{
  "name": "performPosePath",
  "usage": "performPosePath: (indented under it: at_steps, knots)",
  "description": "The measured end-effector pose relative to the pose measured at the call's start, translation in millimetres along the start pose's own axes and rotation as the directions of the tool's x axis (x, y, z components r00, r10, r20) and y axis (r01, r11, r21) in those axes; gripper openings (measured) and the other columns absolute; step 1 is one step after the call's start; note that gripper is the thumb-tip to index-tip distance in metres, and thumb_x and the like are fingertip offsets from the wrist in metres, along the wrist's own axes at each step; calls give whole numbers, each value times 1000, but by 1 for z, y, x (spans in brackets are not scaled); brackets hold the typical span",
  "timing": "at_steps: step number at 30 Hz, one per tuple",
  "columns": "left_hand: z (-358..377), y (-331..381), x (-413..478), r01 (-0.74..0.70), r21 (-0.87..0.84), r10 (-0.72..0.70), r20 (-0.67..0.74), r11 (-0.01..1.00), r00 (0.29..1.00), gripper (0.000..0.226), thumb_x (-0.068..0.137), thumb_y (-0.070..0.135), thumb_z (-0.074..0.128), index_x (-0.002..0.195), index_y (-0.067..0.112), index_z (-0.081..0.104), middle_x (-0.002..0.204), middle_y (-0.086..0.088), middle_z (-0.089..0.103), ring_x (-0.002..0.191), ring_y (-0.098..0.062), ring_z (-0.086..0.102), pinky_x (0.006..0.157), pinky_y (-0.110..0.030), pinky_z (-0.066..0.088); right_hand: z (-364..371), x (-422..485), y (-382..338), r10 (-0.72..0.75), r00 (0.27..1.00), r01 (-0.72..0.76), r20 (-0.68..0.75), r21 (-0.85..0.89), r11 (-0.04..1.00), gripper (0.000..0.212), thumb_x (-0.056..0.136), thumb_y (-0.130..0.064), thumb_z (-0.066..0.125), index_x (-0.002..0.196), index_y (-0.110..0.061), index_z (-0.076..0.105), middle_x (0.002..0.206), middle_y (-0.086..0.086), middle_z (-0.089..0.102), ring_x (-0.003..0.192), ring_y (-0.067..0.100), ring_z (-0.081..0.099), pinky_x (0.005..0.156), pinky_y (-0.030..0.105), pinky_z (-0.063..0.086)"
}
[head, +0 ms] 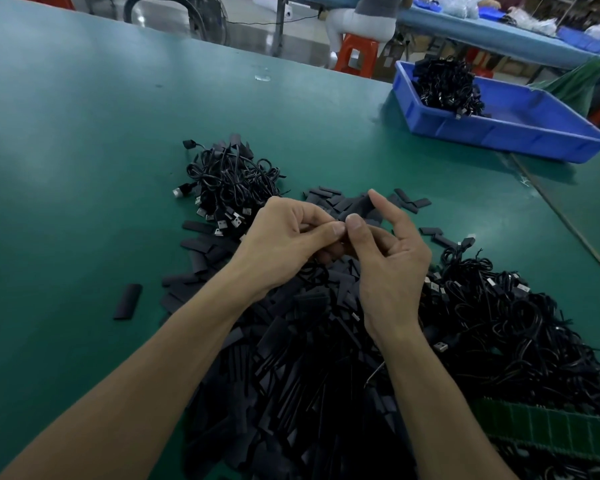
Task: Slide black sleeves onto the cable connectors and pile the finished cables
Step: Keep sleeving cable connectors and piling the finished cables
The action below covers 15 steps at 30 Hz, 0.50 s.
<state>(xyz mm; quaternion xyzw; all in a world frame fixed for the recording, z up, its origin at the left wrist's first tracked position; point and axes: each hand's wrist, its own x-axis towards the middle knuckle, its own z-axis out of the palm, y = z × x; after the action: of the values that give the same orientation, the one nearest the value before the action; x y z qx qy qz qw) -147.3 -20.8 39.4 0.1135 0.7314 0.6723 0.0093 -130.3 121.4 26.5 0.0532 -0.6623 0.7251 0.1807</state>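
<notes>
Sleeve (356, 207), flat matte black, pinched between my left hand (284, 244) and right hand (390, 268); loose sleeves (291, 358) heaped beneath, cable pile (499, 313) at right.

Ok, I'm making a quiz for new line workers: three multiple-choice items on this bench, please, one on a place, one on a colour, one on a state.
1. Where does the blue bin stand? A. at the near left B. at the far right C. in the middle
2. What colour is the table? A. green B. white C. red
3. What are the left hand and right hand doing? A. lying flat B. lifting the bin C. pinching a black sleeve between them

1 B: it sits at the far right edge. 2 A: the bare surface is green. 3 C: both thumbs meet on the sleeve.
</notes>
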Motion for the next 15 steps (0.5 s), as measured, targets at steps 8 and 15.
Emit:
performPosePath:
  at_steps: [8, 15]
  knots:
    - [-8, -3, 4, -48, 290, 94, -147, 956, 985, 18, 90, 38, 71, 81, 24, 78, 65, 10, 70, 54, -3, 56, 54, -20, 46, -25, 6, -4, 153, 971, -127, 183, -148, 981, 49, 99, -14, 62, 143, -30, 48, 89, 3, 78, 76, 18, 75, 69, 20, 56]
    - [-42, -9, 28, 20, 340, 140, -437, 940, 888, 23, 93, 37, 68, 76, 24, 74, 50, 18, 57, 43, 2, 44, 49, -11, 36, -68, 22, -28, 451, 767, -41, 456, -667, 744, 4, 89, -29, 74, 92, -27, 77, 82, -6, 76, 74, 4, 70, 69, 19, 54]
